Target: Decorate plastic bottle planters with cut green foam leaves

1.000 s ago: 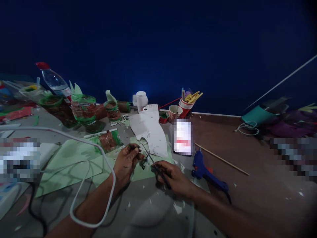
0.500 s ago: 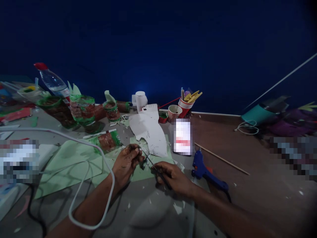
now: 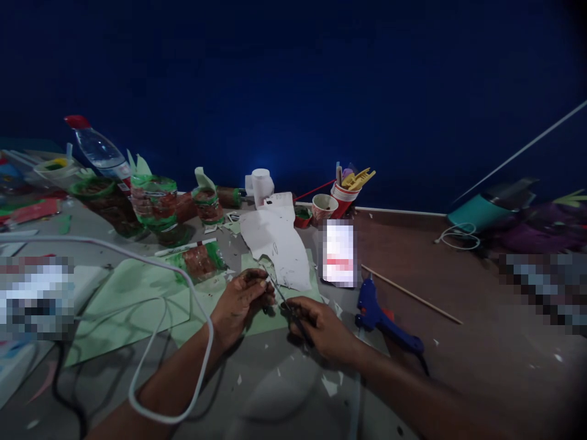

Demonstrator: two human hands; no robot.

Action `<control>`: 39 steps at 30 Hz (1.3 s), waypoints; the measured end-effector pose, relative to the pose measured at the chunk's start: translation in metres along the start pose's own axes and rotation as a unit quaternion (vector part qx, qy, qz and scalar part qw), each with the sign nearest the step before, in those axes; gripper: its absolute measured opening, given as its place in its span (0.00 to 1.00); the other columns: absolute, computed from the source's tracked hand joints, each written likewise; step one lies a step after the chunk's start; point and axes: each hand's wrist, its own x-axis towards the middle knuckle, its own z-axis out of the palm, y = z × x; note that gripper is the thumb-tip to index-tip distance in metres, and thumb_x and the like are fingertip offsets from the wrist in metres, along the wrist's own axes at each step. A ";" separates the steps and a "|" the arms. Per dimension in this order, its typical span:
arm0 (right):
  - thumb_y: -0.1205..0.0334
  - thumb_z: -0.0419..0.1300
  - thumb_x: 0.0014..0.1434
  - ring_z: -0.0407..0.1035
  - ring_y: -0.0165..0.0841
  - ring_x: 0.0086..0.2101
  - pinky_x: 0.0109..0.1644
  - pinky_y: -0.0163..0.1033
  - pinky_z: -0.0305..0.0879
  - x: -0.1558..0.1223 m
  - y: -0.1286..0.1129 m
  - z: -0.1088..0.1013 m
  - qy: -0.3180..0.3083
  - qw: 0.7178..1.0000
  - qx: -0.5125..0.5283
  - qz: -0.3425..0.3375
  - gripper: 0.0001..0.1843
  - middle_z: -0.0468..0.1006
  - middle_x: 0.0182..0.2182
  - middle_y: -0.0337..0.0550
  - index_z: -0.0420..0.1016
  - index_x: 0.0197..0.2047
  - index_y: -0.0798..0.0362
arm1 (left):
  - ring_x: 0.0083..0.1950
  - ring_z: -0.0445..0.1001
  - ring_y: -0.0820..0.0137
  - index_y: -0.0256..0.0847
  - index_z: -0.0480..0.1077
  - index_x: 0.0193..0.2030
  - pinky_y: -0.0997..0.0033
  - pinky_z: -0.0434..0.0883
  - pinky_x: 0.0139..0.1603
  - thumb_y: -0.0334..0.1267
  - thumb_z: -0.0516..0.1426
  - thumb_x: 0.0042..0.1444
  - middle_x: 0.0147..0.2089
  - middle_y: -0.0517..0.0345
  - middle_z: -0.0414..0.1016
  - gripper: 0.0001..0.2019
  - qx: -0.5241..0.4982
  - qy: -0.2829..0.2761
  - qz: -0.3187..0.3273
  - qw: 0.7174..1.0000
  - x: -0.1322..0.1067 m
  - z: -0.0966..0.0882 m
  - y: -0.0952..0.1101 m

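Note:
My right hand (image 3: 321, 327) is closed round a pair of scissors (image 3: 280, 294), its fingers at the dark handles. The blades point up and left, with their tips beside my left fingertips. My left hand (image 3: 245, 300) is closed in a pinch on a small white piece (image 3: 268, 279), too small to make out well. Dark smudges mark the left fingers. Beneath both hands lies a green paper sheet (image 3: 263, 327), and a torn white paper (image 3: 287, 253) lies just behind them.
A phone (image 3: 338, 253), a blue glue gun (image 3: 385, 318) and a wooden stick (image 3: 413, 293) lie to the right. Painted bottle pieces (image 3: 153, 201) stand at the left, near a water bottle (image 3: 101, 150). A white cable (image 3: 208, 342) loops over my left forearm. Paper scraps (image 3: 329, 385) litter the table.
My left hand has shifted slightly right, toward the scissors. The scissors blades have come closer to the left fingertips. My right hand has barely moved.

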 end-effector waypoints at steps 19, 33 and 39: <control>0.62 0.58 0.48 0.60 0.27 0.25 0.29 0.33 0.61 0.000 0.003 -0.002 0.020 0.998 -0.058 -0.030 0.14 0.68 0.25 0.37 0.72 0.41 0.55 | 0.25 0.69 0.77 0.37 0.65 0.29 0.77 0.67 0.28 0.37 0.66 0.43 0.23 0.64 0.68 0.14 0.056 -0.021 0.007 0.998 -0.003 0.001 0.001; 0.72 0.54 0.48 0.69 0.30 0.31 0.35 0.33 0.64 -0.001 0.009 -0.002 0.019 0.978 -0.187 -0.093 0.19 0.76 0.31 0.40 0.72 0.45 0.55 | 0.23 0.67 0.78 0.36 0.67 0.27 0.78 0.63 0.26 0.38 0.66 0.42 0.22 0.63 0.69 0.13 0.079 -0.031 0.029 0.996 -0.001 -0.001 0.000; 0.69 0.54 0.50 0.68 0.30 0.30 0.34 0.33 0.64 -0.001 0.010 -0.001 0.011 0.983 -0.162 -0.083 0.17 0.75 0.30 0.40 0.72 0.44 0.55 | 0.21 0.65 0.78 0.37 0.65 0.27 0.77 0.61 0.25 0.39 0.66 0.41 0.19 0.65 0.67 0.13 0.098 -0.027 0.021 0.995 -0.003 0.002 0.001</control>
